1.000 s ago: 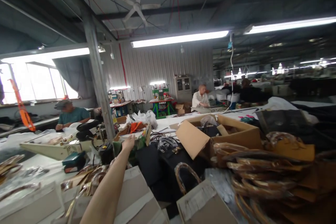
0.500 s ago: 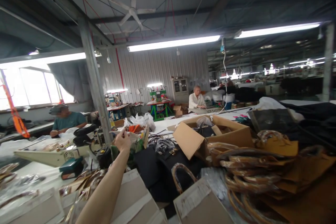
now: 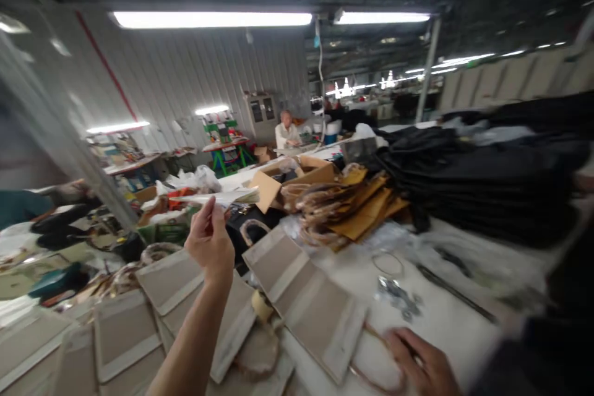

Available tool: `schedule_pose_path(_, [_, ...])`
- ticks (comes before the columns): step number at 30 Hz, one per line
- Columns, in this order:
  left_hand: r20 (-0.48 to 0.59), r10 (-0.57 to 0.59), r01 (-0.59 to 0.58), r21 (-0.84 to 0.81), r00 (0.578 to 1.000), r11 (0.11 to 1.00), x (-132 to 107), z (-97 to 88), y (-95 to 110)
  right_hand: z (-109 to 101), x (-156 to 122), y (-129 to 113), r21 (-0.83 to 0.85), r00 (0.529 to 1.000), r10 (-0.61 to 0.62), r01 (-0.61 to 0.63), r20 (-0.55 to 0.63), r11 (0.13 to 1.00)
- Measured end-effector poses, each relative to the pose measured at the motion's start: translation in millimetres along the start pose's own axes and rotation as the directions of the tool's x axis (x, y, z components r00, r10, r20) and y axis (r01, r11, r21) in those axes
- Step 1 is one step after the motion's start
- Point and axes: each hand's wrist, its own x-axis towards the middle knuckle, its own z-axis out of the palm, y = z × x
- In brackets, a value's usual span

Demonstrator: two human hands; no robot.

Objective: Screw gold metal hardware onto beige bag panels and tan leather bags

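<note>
The left hand (image 3: 211, 244) pinches thin white sheets (image 3: 223, 198) between thumb and fingers, raised above the table (image 3: 343, 269). The right hand (image 3: 422, 362), fingers bent, is at a brown handle (image 3: 371, 383); whether it grips, I cannot tell. Between the hands lies a grey panel (image 3: 315, 309); beyond, brown bags (image 3: 362, 213) and a carton (image 3: 320, 172).

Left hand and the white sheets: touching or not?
Touching. The head view shows the left hand pinching the near edge of the white sheets, with no visible gap between them.
</note>
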Motion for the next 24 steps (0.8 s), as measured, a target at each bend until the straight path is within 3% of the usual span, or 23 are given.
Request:
schedule_pose_path(2, [0.1, -0.012, 0.012, 0.002, 0.995, 1.0, -65, -4.3, 33, -10, -13, -18, 0.364, 0.986, 0.096, -0.139, 0.135, 0.921])
schedule_pose_path(4, [0.222, 0.001, -0.006, 0.023, 0.975, 1.0, -130, -15.5, 60, -9, -14, -41, 0.604, 0.95, 0.134, -0.285, 0.282, 0.744])
schedule_pose_path(5, [0.297, 0.011, -0.019, 0.024, 0.955, 1.0, -162, -22.9, 71, -7, -13, -52, 0.702, 0.928, 0.148, -0.357, 0.341, 0.616])
schedule_pose_path(8, [0.519, 0.037, -0.009, -0.055, 0.854, 0.998, -251, -49.1, 92, -3, -16, -74, 0.848, 0.885, 0.167, -0.465, 0.435, 0.256])
schedule_pose_path(10, [0.62, 0.012, 0.052, -0.086, 0.785, 0.995, -298, -68.8, 99, -5, -22, -73, 0.863, 0.871, 0.229, -0.476, 0.435, 0.168])
schedule_pose_path(12, [0.707, 0.009, 0.101, -0.113, 0.707, 0.988, -330, -90.0, 104, -10, -28, -61, 0.869, 0.865, 0.321, -0.458, 0.386, 0.188])
schedule_pose_path(14, [0.772, 0.047, 0.093, -0.136, 0.634, 0.986, -346, -111.0, 108, -18, -31, -42, 0.86, 0.863, 0.373, -0.446, 0.34, 0.248])
schedule_pose_path(17, [0.797, 0.044, -0.031, -0.031, 0.602, 0.999, -342, -133.4, 109, -31, -30, -11, 0.779, 0.857, 0.338, -0.502, 0.389, 0.375])
schedule_pose_path(19, [0.806, -0.057, -0.11, 0.15, 0.59, 0.983, -331, -137.5, 102, -38, -27, 5, 0.687, 0.842, 0.292, -0.54, 0.454, 0.486])
schedule_pose_path(21, [0.834, -0.168, -0.153, 0.287, 0.526, 0.946, -323, -134.4, 89, -40, -23, 13, 0.609, 0.824, 0.238, -0.547, 0.515, 0.575])
schedule_pose_path(24, [0.863, -0.271, -0.174, 0.372, 0.426, 0.912, -326, -127.2, 64, -36, -17, 15, 0.575, 0.805, 0.158, -0.53, 0.572, 0.623])
